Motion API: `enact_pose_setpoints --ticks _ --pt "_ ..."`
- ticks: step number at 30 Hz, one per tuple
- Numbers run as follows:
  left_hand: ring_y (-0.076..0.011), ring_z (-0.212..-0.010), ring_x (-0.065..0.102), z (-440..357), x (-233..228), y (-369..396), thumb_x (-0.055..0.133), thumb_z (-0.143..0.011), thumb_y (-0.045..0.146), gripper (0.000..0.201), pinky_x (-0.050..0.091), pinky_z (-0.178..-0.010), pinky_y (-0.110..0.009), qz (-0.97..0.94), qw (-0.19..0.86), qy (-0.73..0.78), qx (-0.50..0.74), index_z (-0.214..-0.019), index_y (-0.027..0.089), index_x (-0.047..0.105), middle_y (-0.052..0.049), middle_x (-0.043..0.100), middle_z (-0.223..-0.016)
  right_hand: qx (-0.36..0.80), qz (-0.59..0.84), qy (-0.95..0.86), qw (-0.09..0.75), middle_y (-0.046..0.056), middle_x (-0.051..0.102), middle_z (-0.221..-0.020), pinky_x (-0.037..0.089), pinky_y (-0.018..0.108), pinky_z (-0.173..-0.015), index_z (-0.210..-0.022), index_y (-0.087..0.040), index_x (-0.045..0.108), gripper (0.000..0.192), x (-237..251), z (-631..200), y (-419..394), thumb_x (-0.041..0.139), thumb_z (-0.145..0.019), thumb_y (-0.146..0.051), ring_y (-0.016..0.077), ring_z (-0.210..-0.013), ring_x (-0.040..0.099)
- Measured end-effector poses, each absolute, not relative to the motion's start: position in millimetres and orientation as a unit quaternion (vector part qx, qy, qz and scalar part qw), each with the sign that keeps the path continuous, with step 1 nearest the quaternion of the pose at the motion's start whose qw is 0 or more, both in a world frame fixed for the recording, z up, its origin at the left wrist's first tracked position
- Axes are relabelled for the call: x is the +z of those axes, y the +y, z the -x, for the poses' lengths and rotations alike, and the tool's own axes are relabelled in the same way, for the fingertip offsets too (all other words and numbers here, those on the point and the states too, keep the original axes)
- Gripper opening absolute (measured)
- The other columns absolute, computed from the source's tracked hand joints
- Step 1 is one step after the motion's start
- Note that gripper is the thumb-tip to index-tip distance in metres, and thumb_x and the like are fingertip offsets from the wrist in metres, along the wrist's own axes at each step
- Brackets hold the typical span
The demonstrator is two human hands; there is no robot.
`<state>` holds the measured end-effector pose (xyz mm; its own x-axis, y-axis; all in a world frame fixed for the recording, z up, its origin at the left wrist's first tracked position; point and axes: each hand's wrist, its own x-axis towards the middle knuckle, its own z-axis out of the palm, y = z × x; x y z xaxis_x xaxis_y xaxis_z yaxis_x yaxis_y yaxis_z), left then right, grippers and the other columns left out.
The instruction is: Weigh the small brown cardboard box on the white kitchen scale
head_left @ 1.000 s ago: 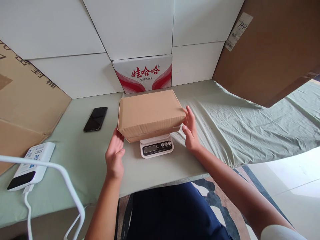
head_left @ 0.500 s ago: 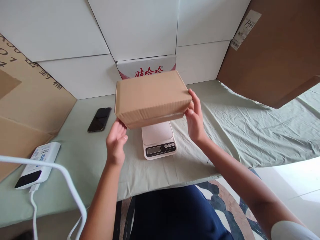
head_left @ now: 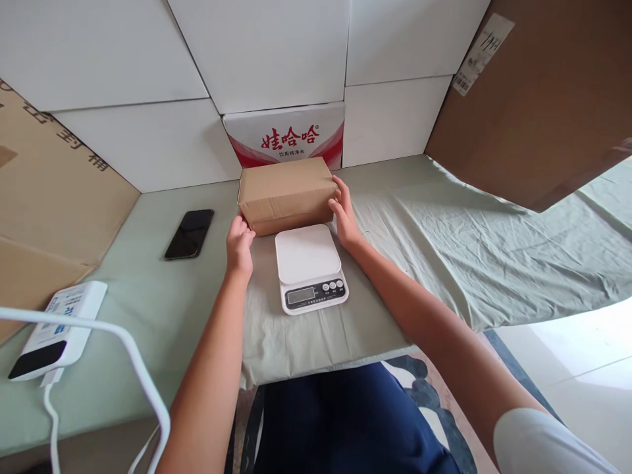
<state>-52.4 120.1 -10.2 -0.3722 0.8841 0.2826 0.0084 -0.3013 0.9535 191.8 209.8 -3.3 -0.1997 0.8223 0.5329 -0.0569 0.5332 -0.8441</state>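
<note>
A brown cardboard box [head_left: 289, 191] is between my two hands, just behind the kitchen scale. My left hand [head_left: 240, 245] grips its lower left end, with the fingers partly hidden behind the corner. At the right end, my right hand [head_left: 344, 214] has its fingers and thumb against the side. The box looks low over the cloth; I cannot tell whether its underside touches it. In front of it sits the white scale [head_left: 309, 253], its plate bare and its small display blank.
A black phone [head_left: 189, 234] lies left of the box. Further left is a white power bank [head_left: 58, 329] with a white cable [head_left: 133, 359] arching near me. Large cardboard panels [head_left: 533, 99] stand at both sides. A red-and-white carton [head_left: 286, 135] stands at the back.
Both hands have carried the box away from me and down, from above the scale to behind it. The scale's whole plate and more of the red-and-white carton now show.
</note>
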Motion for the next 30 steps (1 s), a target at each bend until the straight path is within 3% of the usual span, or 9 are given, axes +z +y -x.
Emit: enact_pose_setpoints --ticks 6,11,16,21,24,30 --pt "-0.0309 -0.141 0.056 52 -10 124 0.066 -0.072 0.032 0.058 0.043 -0.117 -0.041 -0.452 0.337 0.493 0.662 -0.129 0.021 0.066 -0.011 0.069 -0.139 0.406 0.298 -0.657 0.562 0.006 0.038 -0.168 0.034 0.058 -0.128 -0.156 -0.033 0.027 0.073 -10 -194 215 0.04 -0.096 -0.073 0.0317 -0.154 0.038" --pt "-0.0279 -0.158 0.036 70 -15 123 0.064 -0.075 0.031 0.067 0.03 -0.126 -0.042 -0.427 0.318 0.512 0.674 -0.142 0.025 0.06 -0.008 0.053 -0.161 0.407 0.327 -0.6 0.606 0.001 0.023 -0.175 0.023 0.061 -0.132 -0.16 -0.039 0.024 0.079 -10 -206 218 0.048 -0.093 -0.073 0.0311 -0.163 0.022" --pt "-0.0286 -0.161 0.028 77 -17 122 0.064 -0.078 0.038 0.075 0.026 -0.128 -0.044 -0.424 0.322 0.529 0.661 -0.151 0.025 0.054 -0.01 0.041 -0.169 0.43 0.339 -0.596 0.587 -0.002 0.025 -0.176 0.024 0.063 -0.131 -0.161 -0.04 0.026 0.081 -8 -215 214 0.05 -0.091 -0.075 0.0312 -0.162 0.027" --pt "-0.0309 -0.155 0.04 60 -9 122 0.065 -0.075 0.034 0.068 0.034 -0.125 -0.044 -0.467 0.352 0.495 0.642 -0.142 0.024 0.062 -0.01 0.057 -0.157 0.453 0.305 -0.639 0.542 -0.007 0.025 -0.176 0.029 0.06 -0.131 -0.163 -0.043 0.021 0.082 -9 -207 210 0.047 -0.093 -0.075 0.0282 -0.162 0.029" --pt "-0.0313 -0.15 0.047 55 -8 123 0.062 -0.074 0.031 0.063 0.037 -0.123 -0.043 -0.482 0.356 0.486 0.636 -0.136 0.022 0.066 -0.01 0.064 -0.149 0.45 0.294 -0.654 0.532 -0.006 0.024 -0.176 0.022 0.057 -0.135 -0.165 -0.039 0.02 0.086 -9 -203 209 0.048 -0.092 -0.075 0.0276 -0.163 0.026" --pt "-0.0302 -0.146 0.052 54 -4 126 0.059 -0.078 0.034 0.065 0.04 -0.121 -0.044 -0.473 0.353 0.496 0.637 -0.141 0.022 0.064 -0.011 0.064 -0.148 0.429 0.272 -0.666 0.547 -0.002 0.017 -0.178 0.011 0.053 -0.137 -0.167 -0.034 0.015 0.098 -2 -200 205 0.054 -0.088 -0.079 0.0272 -0.166 0.015"
